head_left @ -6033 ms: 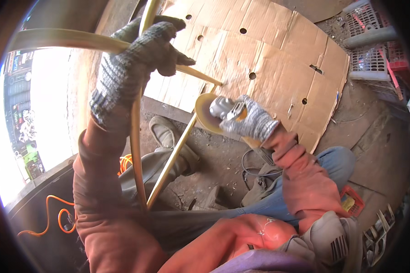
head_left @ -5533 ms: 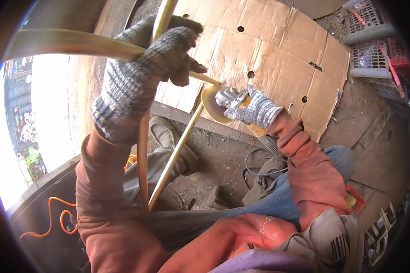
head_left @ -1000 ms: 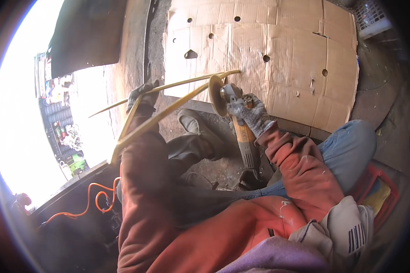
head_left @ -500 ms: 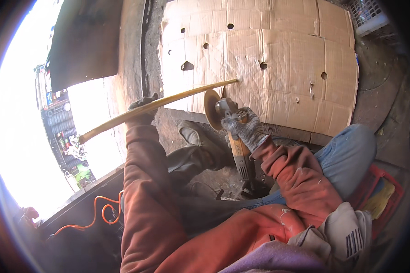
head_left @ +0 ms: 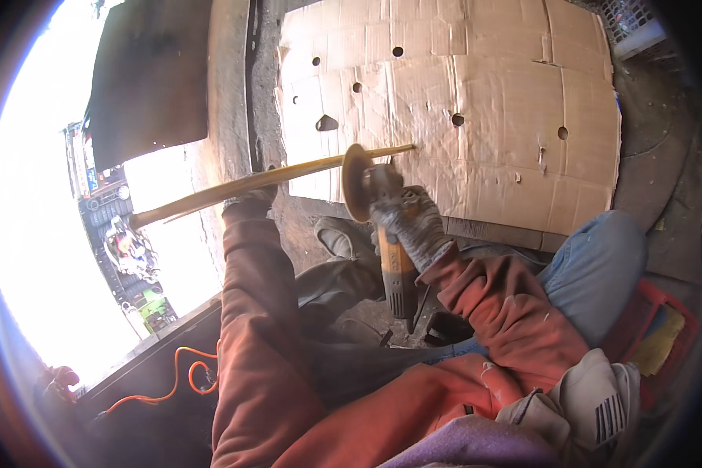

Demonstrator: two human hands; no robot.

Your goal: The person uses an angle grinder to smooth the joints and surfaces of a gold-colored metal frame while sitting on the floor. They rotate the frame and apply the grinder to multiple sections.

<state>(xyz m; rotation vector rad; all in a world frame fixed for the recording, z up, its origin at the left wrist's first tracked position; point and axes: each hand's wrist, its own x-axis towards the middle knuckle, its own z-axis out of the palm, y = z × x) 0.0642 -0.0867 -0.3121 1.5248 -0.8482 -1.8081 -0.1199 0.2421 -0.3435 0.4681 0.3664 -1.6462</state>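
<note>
A long, tapered, yellowish stick (head_left: 203,197), seemingly wooden, runs from the bright left side to a thin tip over the cardboard. My left hand (head_left: 251,196), in a dark glove, is closed around its middle, with the fingers partly hidden by the stick. In a grey knit glove, my right hand (head_left: 410,222) grips an angle grinder (head_left: 396,269) with a yellow-orange and dark body. Its round brown disc (head_left: 356,184) overlaps the stick to the right of my left hand. Whether the disc touches the stick, I cannot tell.
Flattened cardboard (head_left: 507,93) with several holes covers the ground ahead. A dark panel (head_left: 152,74) stands at the upper left. An orange cord (head_left: 175,374) curls at the lower left. To the right are a red container (head_left: 663,343) and a pale plastic crate (head_left: 636,35).
The grinder has moved slightly left, so its disc now overlaps the stick. The stick lies a little flatter, its tip shifted slightly down and right. Both hands keep their hold.
</note>
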